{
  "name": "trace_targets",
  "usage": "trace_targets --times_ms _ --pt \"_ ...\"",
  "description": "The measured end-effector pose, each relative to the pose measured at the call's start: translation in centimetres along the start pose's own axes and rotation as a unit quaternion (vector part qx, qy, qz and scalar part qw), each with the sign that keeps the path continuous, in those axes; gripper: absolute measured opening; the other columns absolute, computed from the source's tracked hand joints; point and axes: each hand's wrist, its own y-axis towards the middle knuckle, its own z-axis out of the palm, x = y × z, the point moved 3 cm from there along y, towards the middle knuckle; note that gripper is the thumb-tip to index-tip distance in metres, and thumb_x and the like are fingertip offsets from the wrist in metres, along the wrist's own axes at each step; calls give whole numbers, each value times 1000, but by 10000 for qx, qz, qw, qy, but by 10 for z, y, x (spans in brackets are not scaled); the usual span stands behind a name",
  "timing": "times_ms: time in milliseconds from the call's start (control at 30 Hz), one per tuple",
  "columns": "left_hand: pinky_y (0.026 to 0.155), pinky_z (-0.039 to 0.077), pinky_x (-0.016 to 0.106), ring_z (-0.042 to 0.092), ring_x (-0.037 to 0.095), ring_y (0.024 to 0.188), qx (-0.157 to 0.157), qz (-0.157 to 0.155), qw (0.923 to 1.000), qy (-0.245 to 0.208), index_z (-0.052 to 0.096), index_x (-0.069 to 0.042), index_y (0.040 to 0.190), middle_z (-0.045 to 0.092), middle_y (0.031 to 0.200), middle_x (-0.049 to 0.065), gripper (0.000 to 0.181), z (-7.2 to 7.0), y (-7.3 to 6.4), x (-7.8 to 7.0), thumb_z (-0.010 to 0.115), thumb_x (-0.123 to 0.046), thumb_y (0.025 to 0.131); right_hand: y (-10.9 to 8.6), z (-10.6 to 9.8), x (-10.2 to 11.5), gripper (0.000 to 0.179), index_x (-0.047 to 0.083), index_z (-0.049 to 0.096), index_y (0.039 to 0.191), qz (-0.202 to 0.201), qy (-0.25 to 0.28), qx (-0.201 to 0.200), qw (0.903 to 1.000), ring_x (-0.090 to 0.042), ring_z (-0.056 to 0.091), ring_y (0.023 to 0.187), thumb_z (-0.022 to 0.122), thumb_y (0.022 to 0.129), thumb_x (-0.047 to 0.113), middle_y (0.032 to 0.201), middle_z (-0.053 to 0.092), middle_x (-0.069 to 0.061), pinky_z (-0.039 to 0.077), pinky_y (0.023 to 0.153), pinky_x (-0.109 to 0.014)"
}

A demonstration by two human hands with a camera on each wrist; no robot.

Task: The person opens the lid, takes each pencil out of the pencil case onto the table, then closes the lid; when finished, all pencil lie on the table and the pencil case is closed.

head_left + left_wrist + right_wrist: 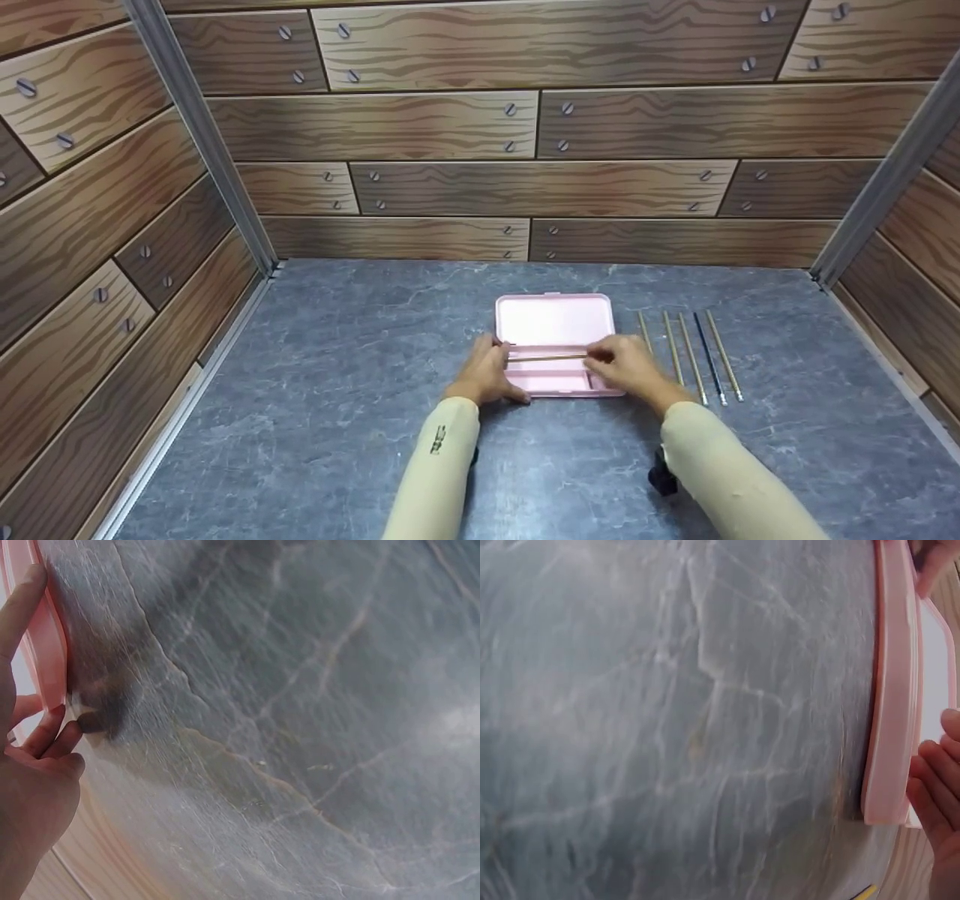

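An open pink pencil case (555, 319) lies on the grey table, its lid tipped back toward the far wall. My left hand (484, 371) holds the case's left end, thumb at the front edge and fingers at the side. A gold pencil (546, 358) spans the case from left to right, over its lower half. My right hand (628, 364) pinches that pencil near its right end. In the left wrist view, the left hand (37, 795) touches the case's corner. The right wrist view shows the right hand (939, 784) behind the case's front wall (896, 690), the pencil hidden there.
Several pencils lie side by side to the right of the case, gold ones (724, 356) and one dark blue (709, 356). Wood-patterned walls (442, 187) enclose the table (337, 375) at the back and both sides.
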Motion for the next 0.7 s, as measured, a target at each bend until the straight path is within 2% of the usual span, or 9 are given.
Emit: trace_targets --times_ms 167,300,433,567,700 --pt "106 44 39 47 26 119 52 -27 10000 9 65 -4 109 51 125 11 67 0 0 0 97 -39 61 2 5 4 11 1 78 94 -434 -360 468 9973 -18 66 74 75 85 7 83 75 -8 56 70 -40" --pt "105 45 38 47 25 118 10 -31 10000 -5 66 -5 114 52 123 11 70 -1 -1 0 97 -39 61 3 6 7 9 1 78 92 -714 -376 603 9949 -21 69 76 74 85 4 84 75 -9 56 71 -42" --pt "105 44 37 47 25 116 -31 26 10000 -30 66 -4 117 52 121 10 74 -1 -1 0 98 -38 60 3 7 7 11 0 78 91 -806 -317 722 9936 -22 70 76 71 82 -2 84 76 -10 57 71 -42" --pt "106 43 37 47 25 117 -43 45 10000 -64 67 -3 110 52 121 10 69 0 -1 1 98 -38 60 2 8 6 17 2 78 88 -883 -390 890 9913 -18 65 71 68 79 -8 80 73 -7 55 66 -38" --pt "106 43 37 47 25 117 -92 146 9998 -26 67 -3 107 52 122 10 67 1 -1 1 98 -39 59 1 10 5 17 3 77 91 -925 -572 1119 9877 -19 60 73 67 80 -6 80 68 -7 52 68 -37"
